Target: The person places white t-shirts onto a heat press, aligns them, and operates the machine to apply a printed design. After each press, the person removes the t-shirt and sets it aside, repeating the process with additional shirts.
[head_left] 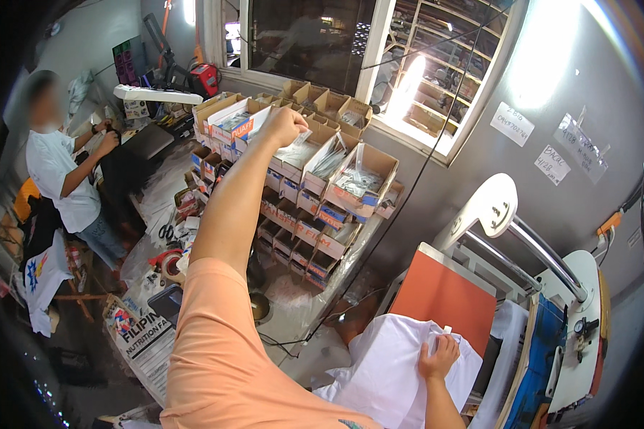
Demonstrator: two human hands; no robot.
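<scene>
My left arm, in an orange sleeve, stretches up and forward over the cardboard boxes. There my left hand (288, 127) is closed, fingers curled down above a box of small clear plastic packets (297, 152). What it pinches, if anything, is too small to make out. Lower right, my right hand (440, 355) lies flat with fingers apart on a white shirt (386, 357). A small white tag (447, 329) stands out by its fingertips. The shirt is draped over the near part of an orange press pad (447, 289).
Stacked cardboard compartments (361, 179) line the bench under the window. Right of the pad stands a press with chrome bars (551, 257) and a white head (494, 205). A dark cable (415, 193) hangs down between. At far left a person (64, 164) works at a dark board.
</scene>
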